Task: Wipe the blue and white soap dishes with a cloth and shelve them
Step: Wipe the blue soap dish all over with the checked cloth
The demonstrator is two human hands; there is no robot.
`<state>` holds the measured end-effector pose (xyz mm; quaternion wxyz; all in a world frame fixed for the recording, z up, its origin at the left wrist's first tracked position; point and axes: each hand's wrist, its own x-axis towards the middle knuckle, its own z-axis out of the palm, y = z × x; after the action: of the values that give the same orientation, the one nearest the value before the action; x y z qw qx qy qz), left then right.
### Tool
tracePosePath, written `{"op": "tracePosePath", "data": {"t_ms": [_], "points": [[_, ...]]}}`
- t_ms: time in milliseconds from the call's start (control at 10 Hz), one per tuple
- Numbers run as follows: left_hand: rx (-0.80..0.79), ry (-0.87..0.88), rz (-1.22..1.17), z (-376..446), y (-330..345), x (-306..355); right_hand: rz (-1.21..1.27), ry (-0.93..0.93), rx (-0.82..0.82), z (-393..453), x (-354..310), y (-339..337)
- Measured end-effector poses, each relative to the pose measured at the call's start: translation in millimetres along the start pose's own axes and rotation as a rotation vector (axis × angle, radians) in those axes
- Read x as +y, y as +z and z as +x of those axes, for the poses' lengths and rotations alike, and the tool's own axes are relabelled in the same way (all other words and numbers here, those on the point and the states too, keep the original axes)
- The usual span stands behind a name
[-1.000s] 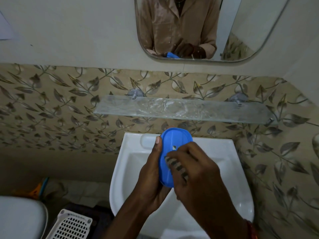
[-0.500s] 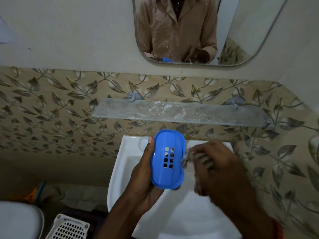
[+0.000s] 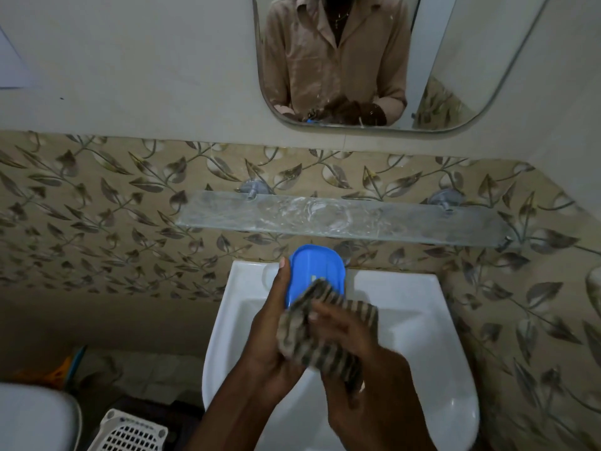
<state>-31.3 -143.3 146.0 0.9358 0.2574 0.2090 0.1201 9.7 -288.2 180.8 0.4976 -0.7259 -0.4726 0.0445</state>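
The person's right hand was bunched around a striped cloth, pressing it onto the lower part of a blue soap dish. The left hand cupped that dish from its left side, thumb stretched up along the rim, holding it upright. Below both hands sat a white sink. Beyond the fingertips, a glass shelf ran along leaf-patterned tiles, with a mirror above.

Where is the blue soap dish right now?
The blue soap dish is mid-frame, held in the left hand over the white sink, just below the glass shelf.
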Motion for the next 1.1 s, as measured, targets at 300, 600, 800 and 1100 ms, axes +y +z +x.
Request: {"op": "tracePosePath", "data": {"t_ms": [300,600,800,1100], "points": [[-0.024,-0.068,-0.008,-13.0,0.4,-6.5,-0.367,-0.288,-0.013,24.3,29.0,-39.5],[0.037,-0.138,-0.019,-8.8,-0.9,-3.6,0.446,0.110,-0.400,29.2,36.6,-31.5],[0.039,-0.040,0.038,-5.5,2.9,-10.3,-0.058,-0.157,0.146,17.0,30.1,-6.0],[0.013,-0.039,-0.018,-1.5,0.5,-11.4,-0.094,-0.242,0.055,27.9,23.4,-0.8]]}}
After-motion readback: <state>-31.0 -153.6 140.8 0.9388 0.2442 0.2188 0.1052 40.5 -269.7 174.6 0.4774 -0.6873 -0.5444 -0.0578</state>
